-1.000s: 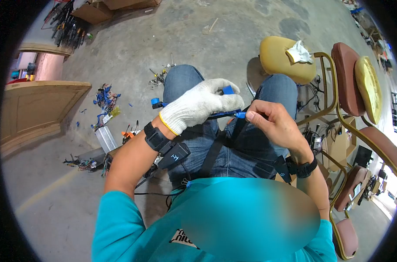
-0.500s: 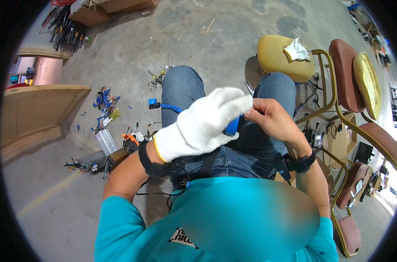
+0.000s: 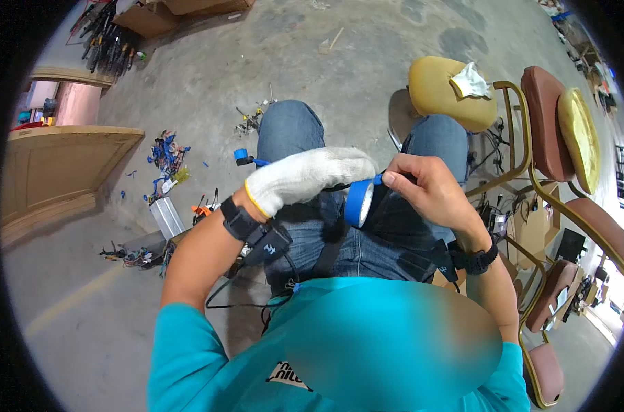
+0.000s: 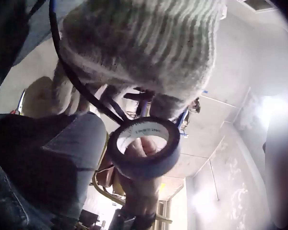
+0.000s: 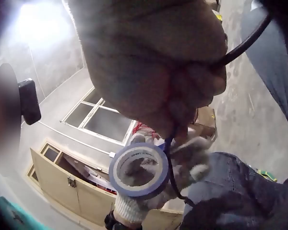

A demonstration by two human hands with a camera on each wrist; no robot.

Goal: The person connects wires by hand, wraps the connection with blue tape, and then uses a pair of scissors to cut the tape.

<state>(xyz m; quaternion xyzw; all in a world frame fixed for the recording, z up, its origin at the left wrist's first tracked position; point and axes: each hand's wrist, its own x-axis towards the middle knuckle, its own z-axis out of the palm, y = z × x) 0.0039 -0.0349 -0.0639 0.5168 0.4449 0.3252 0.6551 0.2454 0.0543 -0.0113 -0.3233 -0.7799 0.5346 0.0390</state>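
My left hand [image 3: 308, 177] wears a white knitted glove; its fingers reach straight over the knees toward the right hand. A roll of blue tape [image 3: 355, 204] hangs on edge just below the gloved fingertips, close against a dark cable [image 4: 81, 88]. This cable runs past the gloved palm in the left wrist view. My bare right hand [image 3: 432, 189] pinches it between thumb and index finger beside the roll, where a bit of blue shows. At the far left, a blue-and-black connector [image 3: 242, 156] sticks out beyond the glove. The gloved thumb is hidden in the head view.
Bundles of blue wiring [image 3: 166, 154] and a silver metal box [image 3: 167, 218] lie on the floor at left. A yellow chair seat [image 3: 439, 93] with a white glove [image 3: 470, 81] stands ahead right. Farther right are more chairs; a wooden cabinet [image 3: 71, 178] is left.
The gloved hand swung over the tape roll and then drew up off it, leaving the roll hanging at the cable. My right hand keeps its pinch in nearly the same place.
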